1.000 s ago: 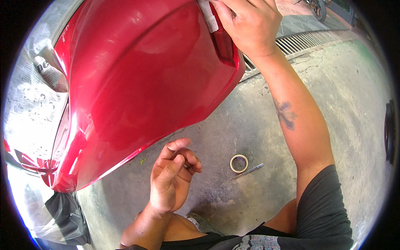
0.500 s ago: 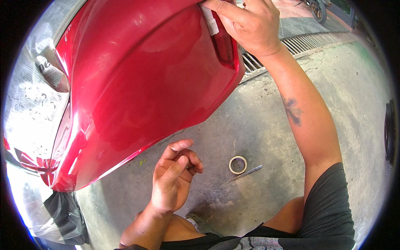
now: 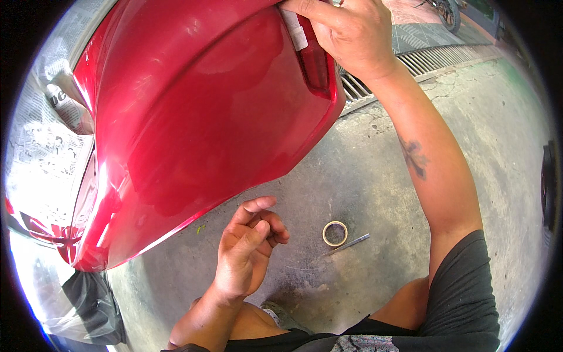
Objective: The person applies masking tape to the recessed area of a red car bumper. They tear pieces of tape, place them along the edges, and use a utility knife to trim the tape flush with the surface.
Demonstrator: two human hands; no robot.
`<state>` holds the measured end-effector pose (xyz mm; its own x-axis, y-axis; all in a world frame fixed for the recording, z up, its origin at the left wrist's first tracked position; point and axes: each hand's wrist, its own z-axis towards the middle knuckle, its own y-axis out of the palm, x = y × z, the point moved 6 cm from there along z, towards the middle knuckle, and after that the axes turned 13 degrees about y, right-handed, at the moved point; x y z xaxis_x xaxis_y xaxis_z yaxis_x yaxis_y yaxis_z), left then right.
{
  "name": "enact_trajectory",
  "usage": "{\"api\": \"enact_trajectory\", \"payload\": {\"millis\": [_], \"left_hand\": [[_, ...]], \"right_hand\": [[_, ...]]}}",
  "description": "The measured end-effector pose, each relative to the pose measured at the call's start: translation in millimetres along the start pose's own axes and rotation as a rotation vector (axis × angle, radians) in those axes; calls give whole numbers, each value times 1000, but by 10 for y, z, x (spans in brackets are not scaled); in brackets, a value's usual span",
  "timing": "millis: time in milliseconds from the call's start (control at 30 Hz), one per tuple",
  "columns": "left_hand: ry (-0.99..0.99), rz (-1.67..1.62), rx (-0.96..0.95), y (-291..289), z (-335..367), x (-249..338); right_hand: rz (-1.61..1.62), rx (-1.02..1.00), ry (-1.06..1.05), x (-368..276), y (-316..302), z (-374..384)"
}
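A glossy red car body panel (image 3: pixel 223 117), curved like a bumper corner, fills the upper left. In its right side sits a dark red lamp (image 3: pixel 315 67), with a pale strip of masking tape (image 3: pixel 298 36) along its upper part. My right hand (image 3: pixel 355 35) reaches up to that lamp, its thumb against the top end of the strip and its fingers bent; the upper frame edge cuts off part of it. My left hand (image 3: pixel 249 249) hovers below the panel's lower edge, touching nothing. Its fingers are loosely curled and apart, with nothing visible in them.
On the concrete floor (image 3: pixel 381 182) lie a roll of masking tape (image 3: pixel 335 243) and a slim, grey knife-like tool (image 3: pixel 350 243). Newspaper (image 3: pixel 50 146) covers surfaces left of the panel, above black plastic sheeting (image 3: pixel 94 308). A metal drain grate (image 3: pixel 437 67) crosses behind my right arm.
My left hand has shifted slightly to the right. My right hand has barely moved and stays at the lamp.
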<state>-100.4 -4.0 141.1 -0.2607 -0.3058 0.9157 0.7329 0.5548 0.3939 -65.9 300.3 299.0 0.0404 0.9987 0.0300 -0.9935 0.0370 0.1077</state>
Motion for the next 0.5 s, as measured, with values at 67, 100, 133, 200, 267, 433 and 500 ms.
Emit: {"api": "enact_trajectory", "payload": {"millis": [67, 100, 133, 200, 267, 433, 500], "left_hand": [[-2, 8, 0, -3, -1, 4], [-4, 11, -2, -2, 1, 4], [-6, 13, -4, -2, 3, 3], [-13, 13, 1, -1, 6, -6], [-17, 13, -1, 10, 11, -9], [-25, 18, -9, 24, 14, -1], [-19, -26, -20, 38, 13, 13]], "right_hand": [[10, -8, 17, 12, 8, 3], [12, -15, 20, 18, 11, 6], [14, -22, 22, 24, 14, 8], [2, -31, 22, 35, 19, 8], [-14, -34, 13, 36, 11, 10], [-36, -25, -5, 9, -16, 31], [-24, -32, 9, -1, -26, 40]]}}
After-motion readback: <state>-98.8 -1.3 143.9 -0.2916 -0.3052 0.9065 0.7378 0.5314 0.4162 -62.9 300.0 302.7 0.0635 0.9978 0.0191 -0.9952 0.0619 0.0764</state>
